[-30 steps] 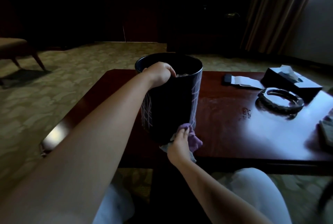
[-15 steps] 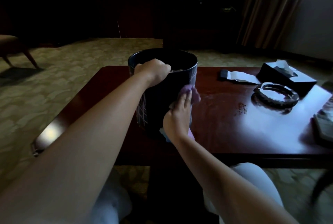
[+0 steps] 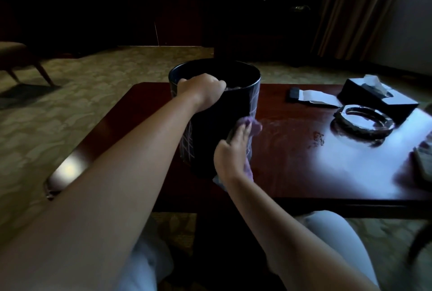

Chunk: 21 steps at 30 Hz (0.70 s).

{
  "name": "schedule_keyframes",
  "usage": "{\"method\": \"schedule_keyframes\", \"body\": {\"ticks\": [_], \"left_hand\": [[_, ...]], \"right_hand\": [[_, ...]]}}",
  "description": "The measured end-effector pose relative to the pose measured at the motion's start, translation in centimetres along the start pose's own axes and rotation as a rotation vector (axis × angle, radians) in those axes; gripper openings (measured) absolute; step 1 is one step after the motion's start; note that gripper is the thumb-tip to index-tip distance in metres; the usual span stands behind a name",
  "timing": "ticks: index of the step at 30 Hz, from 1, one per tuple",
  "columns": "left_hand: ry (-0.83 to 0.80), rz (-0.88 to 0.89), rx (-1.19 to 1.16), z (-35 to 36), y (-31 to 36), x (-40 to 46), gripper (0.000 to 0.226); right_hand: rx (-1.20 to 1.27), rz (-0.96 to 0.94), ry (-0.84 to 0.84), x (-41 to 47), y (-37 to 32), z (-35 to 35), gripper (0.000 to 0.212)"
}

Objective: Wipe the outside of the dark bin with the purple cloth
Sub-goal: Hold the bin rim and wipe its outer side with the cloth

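The dark bin, round with pale scratch-like lines, stands upright on the reddish wooden table. My left hand grips its near rim, fingers curled over the edge into the bin. My right hand presses the purple cloth flat against the bin's right side, fingers straight and pointing up. Part of the cloth hangs below my palm near the bin's base.
A round glass ashtray, a black tissue box and a small dark object on white paper lie on the table's right half. A chair leg stands on the carpet far left. My knees sit under the near table edge.
My right hand slid the cloth up the bin's side from near the base to mid-height. My left hand kept its grip on the rim.
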<state>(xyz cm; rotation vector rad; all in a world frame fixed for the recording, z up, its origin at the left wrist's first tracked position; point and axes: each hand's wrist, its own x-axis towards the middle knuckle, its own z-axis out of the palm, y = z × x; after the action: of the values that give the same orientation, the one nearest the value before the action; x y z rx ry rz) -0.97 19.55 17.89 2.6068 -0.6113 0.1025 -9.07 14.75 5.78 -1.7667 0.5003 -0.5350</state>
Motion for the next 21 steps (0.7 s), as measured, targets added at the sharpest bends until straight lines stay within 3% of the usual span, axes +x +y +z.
{"method": "schedule_keyframes", "body": {"ticks": [3, 7, 11, 15, 21], "left_hand": [[0.021, 0.004, 0.017, 0.1, 0.1, 0.0, 0.037], [0.045, 0.001, 0.030, 0.2, 0.2, 0.0, 0.038], [0.057, -0.008, -0.003, 0.3, 0.1, -0.1, 0.039], [0.042, -0.019, -0.042, 0.2, 0.2, -0.3, 0.039], [0.038, -0.016, -0.079, 0.2, 0.2, -0.4, 0.040]], "right_hand": [[0.023, -0.123, 0.075, 1.0, -2.7, -0.2, 0.071], [0.001, -0.146, 0.086, 1.6, -3.3, -0.3, 0.063], [0.026, -0.001, 0.064, 1.3, -0.1, 0.3, 0.060], [-0.084, 0.247, -0.073, 0.0, 5.7, -0.1, 0.056], [-0.292, 0.227, -0.178, -0.8, 8.4, -0.3, 0.060]]}}
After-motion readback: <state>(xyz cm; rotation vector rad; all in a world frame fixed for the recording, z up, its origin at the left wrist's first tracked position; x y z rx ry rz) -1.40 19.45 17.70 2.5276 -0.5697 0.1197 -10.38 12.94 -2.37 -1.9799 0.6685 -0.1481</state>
